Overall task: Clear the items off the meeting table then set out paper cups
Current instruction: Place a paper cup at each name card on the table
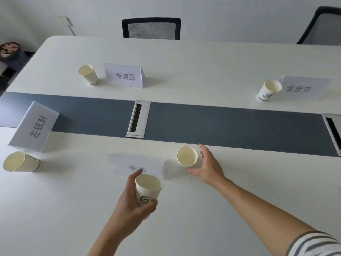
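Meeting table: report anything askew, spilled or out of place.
Nothing spilled or damaged. Four paper cups stand upright by name cards. One oddity: the left-end name card sits turned sideways across the grey strip's edge. The left hand holds a fifth cup.

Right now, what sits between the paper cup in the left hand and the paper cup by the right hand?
In the head view, only the corner of a white folded name card and bare white table lie between the held cup and the standing cup.
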Demonstrator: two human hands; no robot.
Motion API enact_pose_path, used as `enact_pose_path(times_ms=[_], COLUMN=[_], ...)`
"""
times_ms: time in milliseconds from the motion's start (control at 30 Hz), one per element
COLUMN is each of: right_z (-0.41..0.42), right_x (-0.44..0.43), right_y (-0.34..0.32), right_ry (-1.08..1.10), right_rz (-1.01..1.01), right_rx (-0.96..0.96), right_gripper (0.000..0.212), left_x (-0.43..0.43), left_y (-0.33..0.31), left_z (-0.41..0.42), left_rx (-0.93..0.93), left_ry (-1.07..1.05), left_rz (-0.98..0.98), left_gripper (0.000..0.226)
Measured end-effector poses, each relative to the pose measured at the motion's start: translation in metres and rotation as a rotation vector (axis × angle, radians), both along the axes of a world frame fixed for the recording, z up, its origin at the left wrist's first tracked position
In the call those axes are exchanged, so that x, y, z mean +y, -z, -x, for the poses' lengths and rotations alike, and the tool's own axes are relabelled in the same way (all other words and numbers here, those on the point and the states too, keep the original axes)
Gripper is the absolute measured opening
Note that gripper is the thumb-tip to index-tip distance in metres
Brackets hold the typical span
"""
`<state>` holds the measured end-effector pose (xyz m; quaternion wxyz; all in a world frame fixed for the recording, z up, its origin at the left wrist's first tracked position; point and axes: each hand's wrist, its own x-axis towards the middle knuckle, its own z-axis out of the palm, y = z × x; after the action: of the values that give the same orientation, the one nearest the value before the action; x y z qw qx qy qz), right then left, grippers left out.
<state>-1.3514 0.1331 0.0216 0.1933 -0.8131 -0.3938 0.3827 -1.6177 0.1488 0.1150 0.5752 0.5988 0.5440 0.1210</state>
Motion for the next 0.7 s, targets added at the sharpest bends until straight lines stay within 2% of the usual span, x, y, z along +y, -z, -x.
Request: enact_pose_path(times_ms=[67,133,233,267,400,567,700], right_z=[-0.005,-0.006,0.000,0.003,0.015,0.019,0.022], right_x=[-0.015,-0.034,-0.067,-0.079,-0.128,-0.198,-0.273], right_y=[-0.014,-0.035,-0.072,-0.083,-0.117,-0.135,-0.147], right_ry=[0.061,0.142,0.217,0.216,0.190,0.317,0.488], right_rz=[-0.071,-0.160,-0.224,-0.232,-0.237,-0.317,-0.389], right_rx=[-0.047,-0.025,0.181,0.267,0.503,0.504,0.523], right_gripper=[0.082,0.054,0.017,0.012,0.021,0.010,0.013], left_x=[-0.001,-0.004,-0.017,-0.023,-0.054,-0.099,-0.139], left_y=[-0.005,-0.011,-0.018,-0.020,-0.034,-0.047,-0.053], left_z=[-0.007,-0.015,-0.029,-0.035,-0.058,-0.073,-0.076], left_rx=[0.015,0.016,0.001,-0.005,-0.054,-0.101,-0.108], left_ry=[0.090,0.180,0.316,0.362,0.519,0.622,0.726], left_rz=[-0.038,-0.080,-0.167,-0.205,-0.320,-0.368,-0.406], left_gripper=[0.084,0.086,0.088,0.089,0.088,0.081,0.058])
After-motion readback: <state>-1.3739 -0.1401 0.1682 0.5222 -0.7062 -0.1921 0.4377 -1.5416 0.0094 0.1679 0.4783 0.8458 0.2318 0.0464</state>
